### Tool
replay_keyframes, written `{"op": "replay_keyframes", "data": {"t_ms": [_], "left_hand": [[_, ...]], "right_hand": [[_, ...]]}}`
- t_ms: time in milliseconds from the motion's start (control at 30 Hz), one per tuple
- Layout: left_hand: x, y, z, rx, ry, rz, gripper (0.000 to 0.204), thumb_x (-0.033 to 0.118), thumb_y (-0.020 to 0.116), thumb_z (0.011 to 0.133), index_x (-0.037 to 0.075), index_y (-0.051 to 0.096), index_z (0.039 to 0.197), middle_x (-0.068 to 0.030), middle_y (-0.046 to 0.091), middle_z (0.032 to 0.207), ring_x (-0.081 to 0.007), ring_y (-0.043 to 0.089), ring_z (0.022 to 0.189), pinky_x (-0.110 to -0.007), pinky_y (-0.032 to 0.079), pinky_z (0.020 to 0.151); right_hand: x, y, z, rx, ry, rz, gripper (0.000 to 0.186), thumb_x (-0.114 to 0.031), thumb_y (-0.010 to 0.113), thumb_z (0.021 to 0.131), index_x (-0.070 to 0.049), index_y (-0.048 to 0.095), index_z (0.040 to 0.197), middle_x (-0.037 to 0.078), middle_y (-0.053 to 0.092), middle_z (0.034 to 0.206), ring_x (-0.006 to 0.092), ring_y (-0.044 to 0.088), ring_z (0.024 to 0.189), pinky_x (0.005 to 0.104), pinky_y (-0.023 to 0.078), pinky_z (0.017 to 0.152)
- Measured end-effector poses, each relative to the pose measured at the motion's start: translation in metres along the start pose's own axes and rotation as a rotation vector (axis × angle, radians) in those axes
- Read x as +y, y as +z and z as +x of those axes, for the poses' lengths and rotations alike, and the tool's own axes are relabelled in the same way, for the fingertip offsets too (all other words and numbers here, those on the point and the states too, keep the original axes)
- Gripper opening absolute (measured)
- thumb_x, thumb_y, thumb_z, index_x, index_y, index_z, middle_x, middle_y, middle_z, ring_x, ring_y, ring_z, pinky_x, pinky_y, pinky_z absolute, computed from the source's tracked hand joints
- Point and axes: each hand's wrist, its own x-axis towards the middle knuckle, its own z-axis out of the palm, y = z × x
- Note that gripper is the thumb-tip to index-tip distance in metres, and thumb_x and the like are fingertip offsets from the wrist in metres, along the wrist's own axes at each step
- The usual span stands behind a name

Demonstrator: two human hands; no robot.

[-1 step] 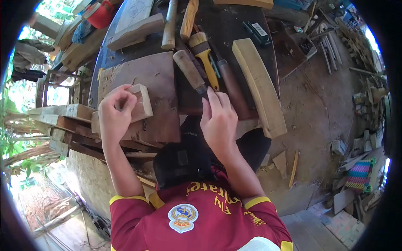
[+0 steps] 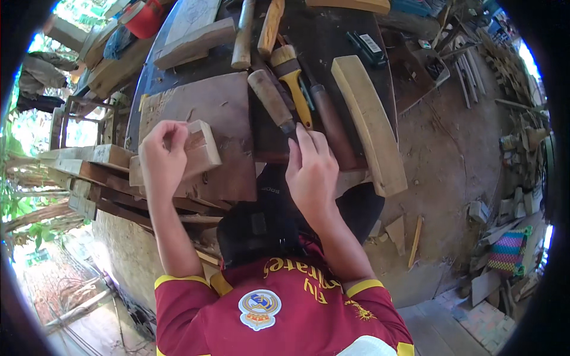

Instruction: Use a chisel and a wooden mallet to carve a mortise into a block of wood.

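My right hand (image 2: 313, 175) is closed round the metal end of a chisel (image 2: 270, 98), whose worn wooden handle points away from me. My left hand (image 2: 163, 157) bends over a pale wood block (image 2: 203, 151) with a notch cut into it. Its thumb and fingers are curled together in a pinch, and whatever they hold is hidden. The block lies on a brown board (image 2: 231, 160). Just right of the chisel is a paintbrush with a yellow handle (image 2: 297, 98), and a dark wooden tool handle (image 2: 332, 127) lies beyond it.
A long pale beam (image 2: 371, 130) lies along the table's right side. At the back are a mallet-like handle (image 2: 242, 38), a carved wood stick (image 2: 270, 26) and a thick offcut (image 2: 196, 44). Stacked timber (image 2: 98, 157) sits left. A dark green box (image 2: 365, 47) is at the back right.
The notched block has shifted slightly right and turned a little. My left hand has tilted, with its fingers curling closer together. My right hand keeps its grip on the chisel.
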Motion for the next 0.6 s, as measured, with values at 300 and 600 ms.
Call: {"op": "replay_keyframes", "data": {"t_ms": [300,600], "left_hand": [[-0.025,0.011,-0.005,0.262,0.107,-0.308,0.009,0.009,0.065,0.091,0.001,0.066,0.095,-0.0132,0.072,0.091,-0.0284,0.07,0.085,-0.033,0.052,0.081],[-0.06,-0.028,-0.006,0.214,0.433,-0.193,0.032,0.016,0.073,0.084,0.002,0.065,0.112,-0.0181,0.067,0.118,-0.0336,0.061,0.118,-0.042,0.046,0.101]], "right_hand": [[-0.001,0.009,-0.003,0.102,-0.041,-0.044,0.024,-0.009,0.064,0.091,0.0,0.065,0.113,0.019,0.063,0.099,0.0383,0.064,0.088,0.0434,0.054,0.075],[-0.013,0.013,-0.001,0.056,0.054,-0.15,0.027,-0.014,0.06,0.095,0.001,0.063,0.117,0.019,0.062,0.102,0.0395,0.063,0.093,0.0442,0.051,0.078]]}}
